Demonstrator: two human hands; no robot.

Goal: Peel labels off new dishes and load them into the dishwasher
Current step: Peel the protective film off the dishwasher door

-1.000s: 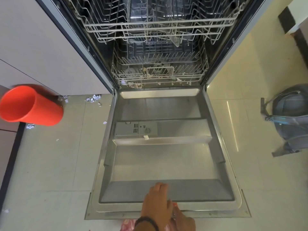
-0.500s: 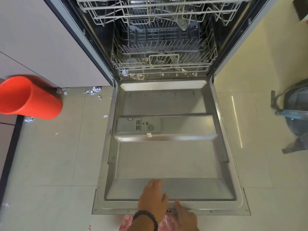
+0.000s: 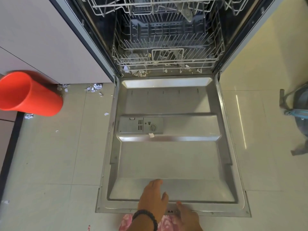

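so the stainless steel dishwasher door (image 3: 170, 157) lies fully open and flat over the pale tiled floor (image 3: 50, 155). the left hand (image 3: 154, 199), with a dark beaded bracelet (image 3: 146, 217) on its wrist, rests palm down on the door's near edge, fingers straight and close together, thumb out to the side. the right hand (image 3: 187, 215) touches the door's front rim just beside it, its finger state cannot be told. the orange plastic cup (image 3: 28, 95) lies on its side at far left, well apart from both hands. the white wire lower rack (image 3: 166, 57) holds torn paper label scraps (image 3: 139, 73); more scraps lie on the floor near the cup. a grey backpack (image 3: 298, 114) sits at right.
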